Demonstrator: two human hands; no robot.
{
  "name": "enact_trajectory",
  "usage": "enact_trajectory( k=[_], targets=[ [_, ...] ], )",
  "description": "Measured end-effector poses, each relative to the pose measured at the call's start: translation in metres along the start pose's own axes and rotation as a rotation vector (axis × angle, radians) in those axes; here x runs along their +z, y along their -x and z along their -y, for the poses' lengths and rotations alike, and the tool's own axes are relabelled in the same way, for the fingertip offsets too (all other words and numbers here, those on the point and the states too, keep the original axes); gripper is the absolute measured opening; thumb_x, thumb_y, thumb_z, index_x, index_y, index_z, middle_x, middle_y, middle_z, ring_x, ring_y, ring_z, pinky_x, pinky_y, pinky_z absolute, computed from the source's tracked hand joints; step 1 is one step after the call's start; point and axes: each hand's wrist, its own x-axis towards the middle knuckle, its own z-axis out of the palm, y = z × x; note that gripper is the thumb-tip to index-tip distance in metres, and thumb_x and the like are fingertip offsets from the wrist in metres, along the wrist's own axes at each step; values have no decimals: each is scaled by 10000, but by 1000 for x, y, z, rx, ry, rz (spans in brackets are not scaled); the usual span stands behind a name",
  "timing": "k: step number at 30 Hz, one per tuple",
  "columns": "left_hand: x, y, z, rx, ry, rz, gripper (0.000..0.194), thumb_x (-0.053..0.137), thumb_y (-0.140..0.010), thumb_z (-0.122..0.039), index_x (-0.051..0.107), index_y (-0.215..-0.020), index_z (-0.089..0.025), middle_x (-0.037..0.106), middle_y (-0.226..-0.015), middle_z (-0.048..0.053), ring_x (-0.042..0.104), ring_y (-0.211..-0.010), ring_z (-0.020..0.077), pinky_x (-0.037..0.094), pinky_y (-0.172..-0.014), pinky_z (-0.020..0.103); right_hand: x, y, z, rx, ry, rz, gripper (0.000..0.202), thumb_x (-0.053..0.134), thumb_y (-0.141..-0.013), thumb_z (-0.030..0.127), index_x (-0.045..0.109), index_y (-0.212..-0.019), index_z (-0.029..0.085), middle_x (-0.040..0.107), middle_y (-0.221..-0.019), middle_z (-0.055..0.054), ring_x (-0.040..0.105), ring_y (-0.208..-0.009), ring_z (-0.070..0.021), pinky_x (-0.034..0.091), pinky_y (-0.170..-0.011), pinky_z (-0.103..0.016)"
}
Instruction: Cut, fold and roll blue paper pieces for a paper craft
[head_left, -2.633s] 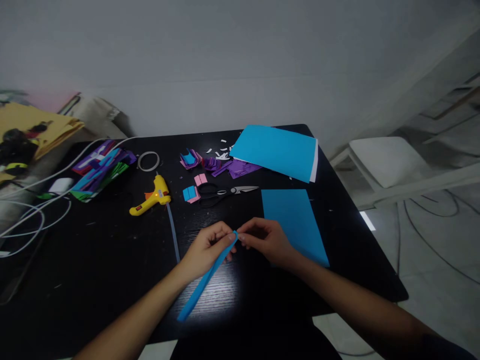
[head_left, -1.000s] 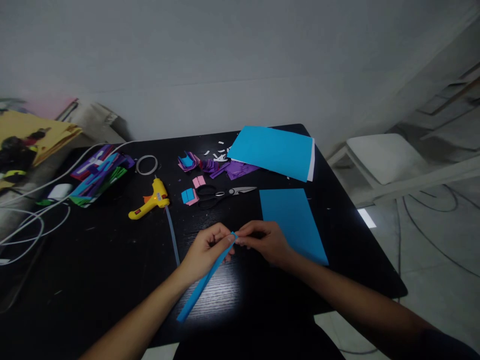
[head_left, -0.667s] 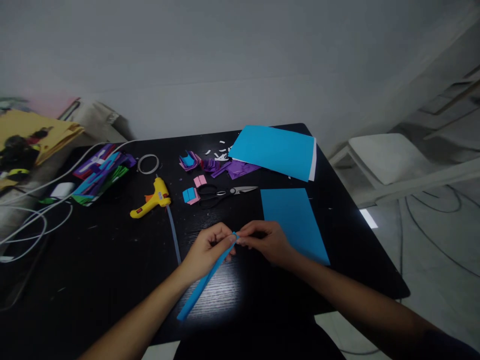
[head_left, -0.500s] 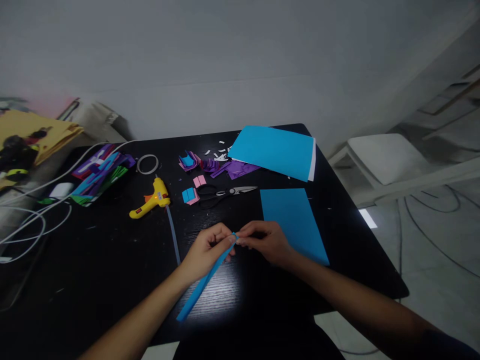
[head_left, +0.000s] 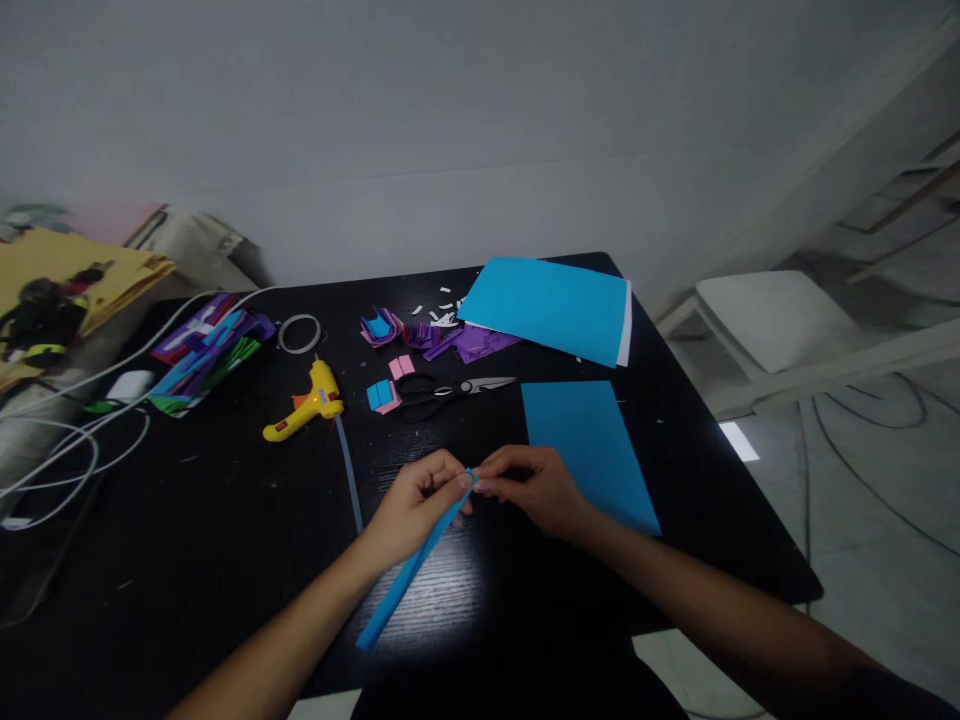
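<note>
A long narrow strip of blue paper (head_left: 401, 587) slants down toward me, its upper end pinched between both hands. My left hand (head_left: 420, 505) is closed on it with thumb and fingers. My right hand (head_left: 529, 485) pinches the very tip of the same strip, fingertips meeting those of the left. Beyond my hands lie black-handled scissors (head_left: 457, 391), blades pointing right. A flat blue sheet of paper (head_left: 589, 450) is partly under my right wrist. Small folded pink and blue pieces (head_left: 384, 396) sit left of the scissors.
A yellow glue gun (head_left: 319, 400) with a glue stick (head_left: 349, 470) lies to the left, near a tape ring (head_left: 299, 333). Blue sheets (head_left: 551, 305), purple scraps (head_left: 484, 342) and white snippets are at the back. Coloured strips (head_left: 206, 350) and white cables (head_left: 82, 430) occupy the left side.
The view has shifted very slightly, so everything appears a little lower. Both hands keep the same pinch on the blue strip, with no clear movement.
</note>
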Motion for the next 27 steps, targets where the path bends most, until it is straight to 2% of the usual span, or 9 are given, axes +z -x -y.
enact_trajectory(
  k=[27],
  targets=[
    [1,1,-1,1,10,5,324,670,-910,-458,621,-833,-147,668,-673,4,597,-570,106,490,-584,232,-1,1,1,10,15,11,220,859,-733,399,762,-763,204,758,-844,-39,676,-709,-159,558,-686,-308]
  ],
)
